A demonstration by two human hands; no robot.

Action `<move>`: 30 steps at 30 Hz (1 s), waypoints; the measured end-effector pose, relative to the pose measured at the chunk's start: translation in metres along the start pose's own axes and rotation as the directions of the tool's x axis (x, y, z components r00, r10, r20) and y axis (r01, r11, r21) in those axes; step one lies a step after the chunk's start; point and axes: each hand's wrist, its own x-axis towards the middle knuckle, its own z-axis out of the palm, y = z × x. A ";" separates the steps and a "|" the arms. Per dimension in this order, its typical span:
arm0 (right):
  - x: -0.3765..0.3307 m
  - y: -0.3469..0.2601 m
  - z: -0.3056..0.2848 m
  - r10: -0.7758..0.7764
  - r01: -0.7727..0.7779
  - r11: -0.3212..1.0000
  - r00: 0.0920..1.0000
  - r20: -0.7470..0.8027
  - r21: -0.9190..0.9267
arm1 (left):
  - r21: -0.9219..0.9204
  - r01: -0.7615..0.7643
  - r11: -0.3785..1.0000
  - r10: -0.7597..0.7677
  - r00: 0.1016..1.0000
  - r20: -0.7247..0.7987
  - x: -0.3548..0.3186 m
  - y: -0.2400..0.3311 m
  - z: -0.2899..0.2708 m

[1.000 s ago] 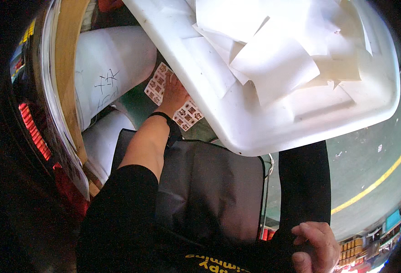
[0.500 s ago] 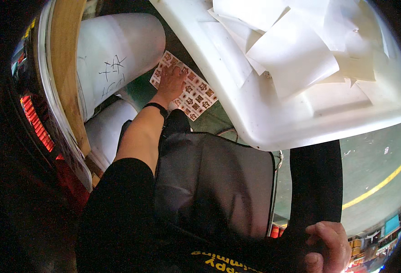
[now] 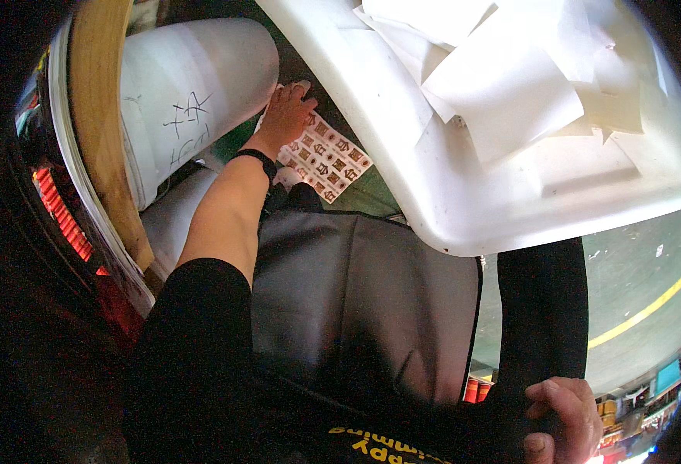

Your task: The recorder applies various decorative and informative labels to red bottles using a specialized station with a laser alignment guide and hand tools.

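Note:
My left hand (image 3: 288, 114) reaches down to a printed sheet (image 3: 329, 161) with rows of brown marks, lying low by the floor. Its fingers are bent over the sheet's far corner, which lifts a little beside the fingertips. Part of the sheet is hidden under the hand. At the lower right, my right hand (image 3: 564, 417) rests near my dark-clothed leg. Its fingers are loosely curled with the thumb apart, and nothing shows in it.
A white plastic tub (image 3: 410, 189) holding loose white sheets (image 3: 506, 89) stands ahead on the right. Big white rolls (image 3: 201, 85) lie to the left beside a wooden edge (image 3: 102, 116). A dark grey apron (image 3: 371, 301) covers my lap. A yellow line (image 3: 646, 309) crosses the green floor.
My left hand has gone from lying flat on the printed sheet to bending its fingers over the far corner, shifting slightly up. My right hand stays about where it was.

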 end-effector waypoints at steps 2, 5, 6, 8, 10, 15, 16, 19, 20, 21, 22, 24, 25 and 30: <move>-0.001 0.000 -0.001 0.001 -0.001 1.000 1.000 -0.004 0.011 | 0.024 -0.004 1.000 0.002 0.997 0.075 0.002 -0.001 -0.017; -0.004 0.001 -0.002 -0.032 0.032 0.999 0.999 -0.008 0.004 | 0.045 0.010 0.999 -0.022 0.958 0.287 0.010 0.004 -0.053; -0.005 0.000 -0.002 -0.032 0.032 0.999 0.999 -0.012 0.005 | 0.042 0.032 0.999 -0.046 0.906 0.420 0.013 0.008 -0.061; -0.006 -0.003 0.000 -0.037 0.040 0.997 0.998 -0.053 0.062 | 0.058 0.041 0.997 -0.063 0.884 0.462 0.006 0.008 -0.064; 0.000 -0.013 -0.006 -0.067 0.069 0.988 0.998 -0.020 0.139 | 0.119 -0.027 0.993 -0.024 0.911 0.412 -0.018 -0.007 -0.053; -0.007 -0.026 -0.008 -0.112 0.118 0.974 0.993 -0.043 0.195 | 0.229 0.016 0.973 -0.149 0.802 0.578 -0.025 0.044 -0.095; -0.013 -0.024 -0.008 -0.094 0.106 0.979 0.993 -0.072 0.176 | 0.161 0.148 0.976 -0.210 0.841 0.499 -0.021 0.070 -0.122; -0.026 -0.019 -0.005 -0.172 0.187 0.970 0.979 -0.105 0.156 | 0.022 0.239 0.971 -0.232 0.911 0.340 -0.023 0.081 -0.148; -0.025 -0.015 0.001 -0.184 0.206 0.967 0.972 -0.149 0.152 | -0.013 0.305 0.952 -0.284 0.902 0.325 -0.024 0.094 -0.170; -0.023 -0.011 0.008 -0.193 0.223 0.963 0.962 -0.195 0.148 | -0.051 0.366 0.929 -0.334 0.891 0.309 -0.029 0.109 -0.192; -0.023 -0.008 0.012 -0.246 0.278 0.952 0.944 -0.222 0.130 | -0.041 0.372 0.927 -0.345 0.892 0.291 -0.035 0.119 -0.217; -0.022 -0.006 0.017 -0.267 0.301 0.944 0.938 -0.223 0.136 | -0.119 0.417 0.901 -0.378 0.890 0.255 -0.048 0.140 -0.258; -0.020 -0.007 0.021 -0.275 0.311 0.939 0.935 -0.223 0.145 | -0.106 0.423 0.900 -0.389 0.888 0.245 -0.060 0.144 -0.284; -0.018 0.007 0.021 -0.270 0.318 0.939 0.919 -0.286 0.134 | -0.319 0.468 0.824 -0.451 0.883 0.131 -0.146 0.166 -0.413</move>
